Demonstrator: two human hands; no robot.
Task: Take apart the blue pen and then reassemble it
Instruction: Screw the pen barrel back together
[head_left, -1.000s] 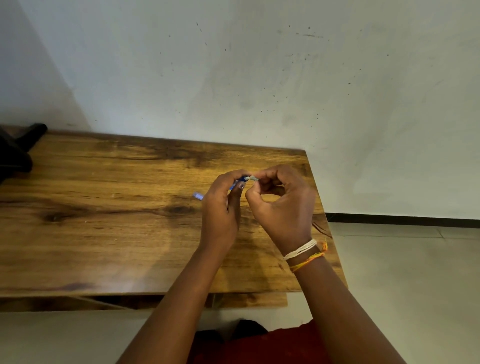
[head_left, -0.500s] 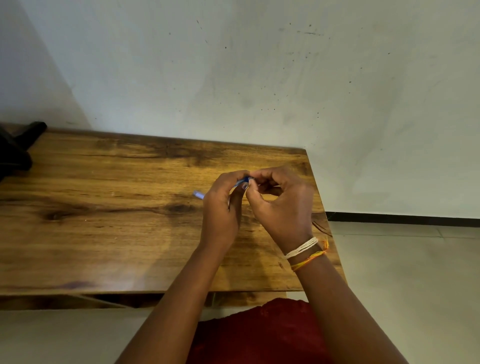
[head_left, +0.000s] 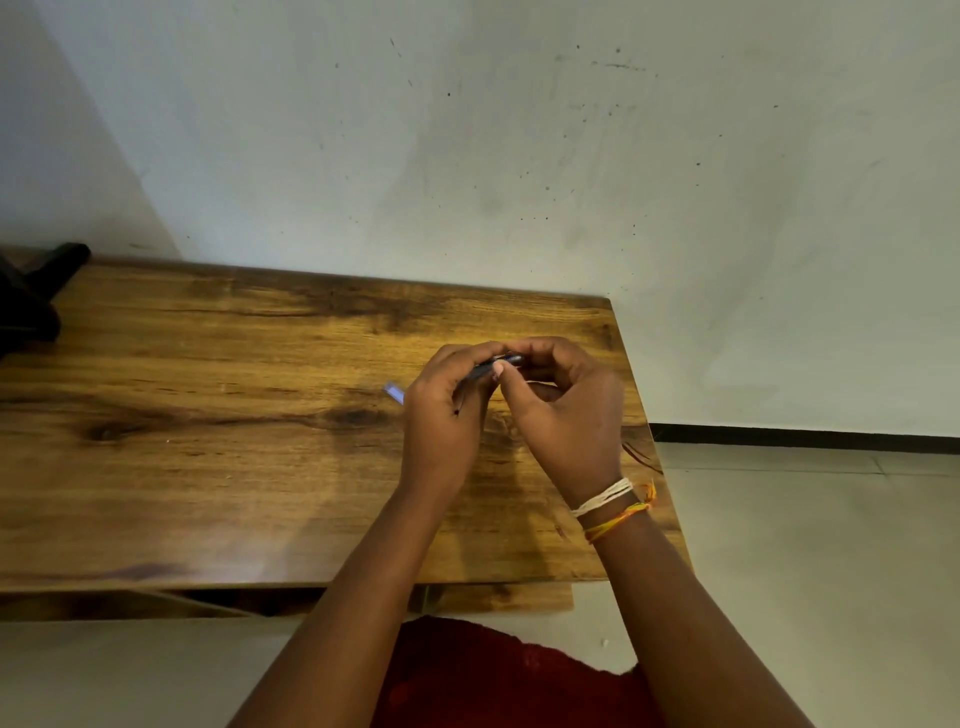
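Head view, centre of frame: my left hand (head_left: 441, 415) grips the blue pen (head_left: 485, 368) by its barrel, the pale blue end poking out lower left, while my right hand (head_left: 566, 410) pinches the other end, both hands touching, held over the wooden table (head_left: 208, 415).

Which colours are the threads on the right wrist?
White and orange-yellow threads, seen in the head view.

Wooden table (head_left: 234, 467), black object (head_left: 31, 301) on it
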